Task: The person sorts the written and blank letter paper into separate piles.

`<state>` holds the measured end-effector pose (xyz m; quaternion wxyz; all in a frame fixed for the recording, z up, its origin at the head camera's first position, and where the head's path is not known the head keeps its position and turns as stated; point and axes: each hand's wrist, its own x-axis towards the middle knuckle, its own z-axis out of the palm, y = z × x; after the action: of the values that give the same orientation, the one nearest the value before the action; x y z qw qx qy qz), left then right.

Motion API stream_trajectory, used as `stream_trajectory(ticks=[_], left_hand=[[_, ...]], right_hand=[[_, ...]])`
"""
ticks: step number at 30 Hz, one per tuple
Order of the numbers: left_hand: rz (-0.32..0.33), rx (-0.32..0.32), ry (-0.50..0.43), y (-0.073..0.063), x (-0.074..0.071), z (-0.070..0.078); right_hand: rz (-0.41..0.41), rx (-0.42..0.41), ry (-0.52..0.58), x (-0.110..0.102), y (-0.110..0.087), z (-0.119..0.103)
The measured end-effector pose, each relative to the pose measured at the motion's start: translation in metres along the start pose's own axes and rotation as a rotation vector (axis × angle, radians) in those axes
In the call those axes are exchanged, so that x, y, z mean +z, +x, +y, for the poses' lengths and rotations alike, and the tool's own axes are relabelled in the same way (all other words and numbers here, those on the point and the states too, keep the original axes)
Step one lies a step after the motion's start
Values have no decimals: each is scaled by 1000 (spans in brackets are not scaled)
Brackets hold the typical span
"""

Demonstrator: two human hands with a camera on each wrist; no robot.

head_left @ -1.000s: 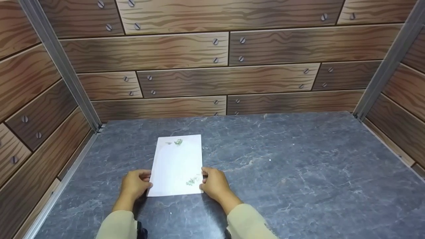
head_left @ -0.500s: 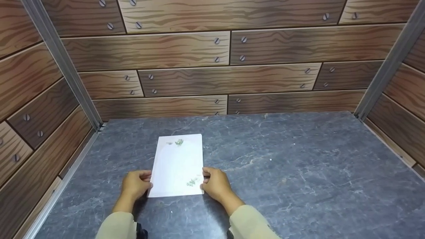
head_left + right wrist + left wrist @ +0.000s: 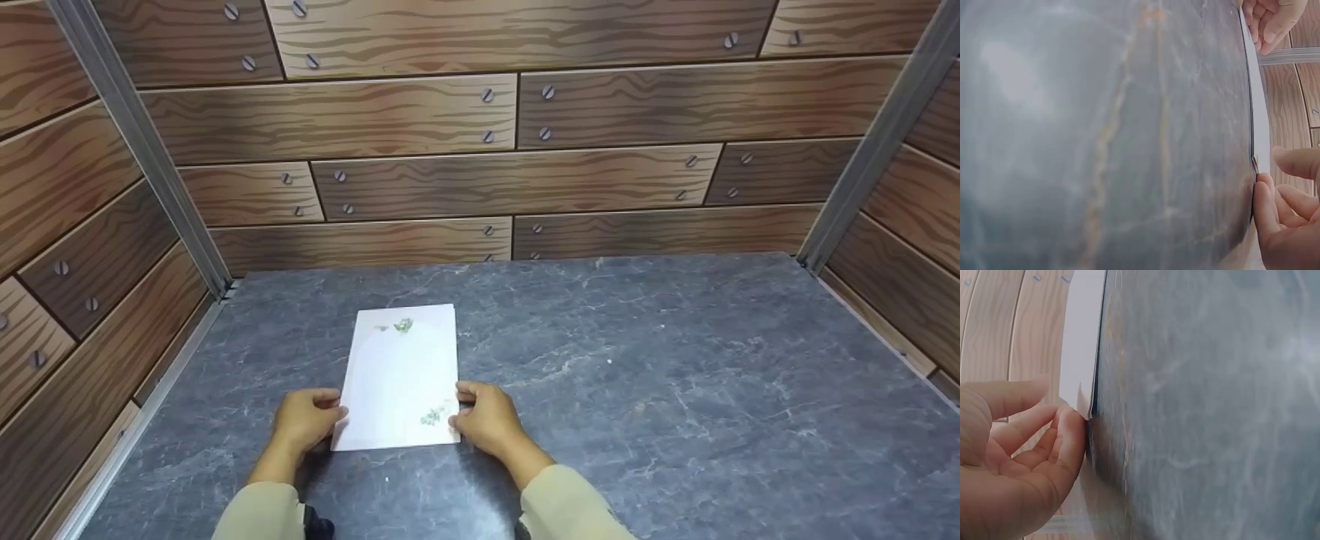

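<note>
A white rectangular sheet with small green leaf prints near its top and lower right lies on the dark marbled table. Its near edge shows as thin layers in the wrist views; whether it is several sheets or a folded one I cannot tell. My left hand is at its left edge near the lower corner, the fingertips touching it and the thumb raised slightly over it. Opposite, my right hand touches the right edge with loosely bent fingers. Its thumb stands a little apart from the index finger.
The dark marbled tabletop stretches away to the right and behind the sheet. A wood-print wall stands at the back, with similar walls left and right. Grey metal posts mark the back corners.
Both thumbs have lifted and shifted slightly inward over the sheet. The sheet's near edge sits a little lower in the head view, which has also moved slightly.
</note>
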<state>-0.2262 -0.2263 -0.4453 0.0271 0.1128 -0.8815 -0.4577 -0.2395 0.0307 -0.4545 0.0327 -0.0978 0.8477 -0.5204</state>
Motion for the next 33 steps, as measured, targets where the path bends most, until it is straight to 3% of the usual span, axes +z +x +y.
stream_trajectory(ticks=[10,22,28,33], left_hand=[[-24,-128,-30,1,0,5],[20,-130,123,1,6,26],[9,-163,59,3,2,23],[-5,-208,-76,4,0,19]], right_hand=[[-22,44,86,-1,2,1],[3,71,87,-3,3,-6],[-14,92,132,-6,5,-4],[-22,86,143,-5,6,-4]])
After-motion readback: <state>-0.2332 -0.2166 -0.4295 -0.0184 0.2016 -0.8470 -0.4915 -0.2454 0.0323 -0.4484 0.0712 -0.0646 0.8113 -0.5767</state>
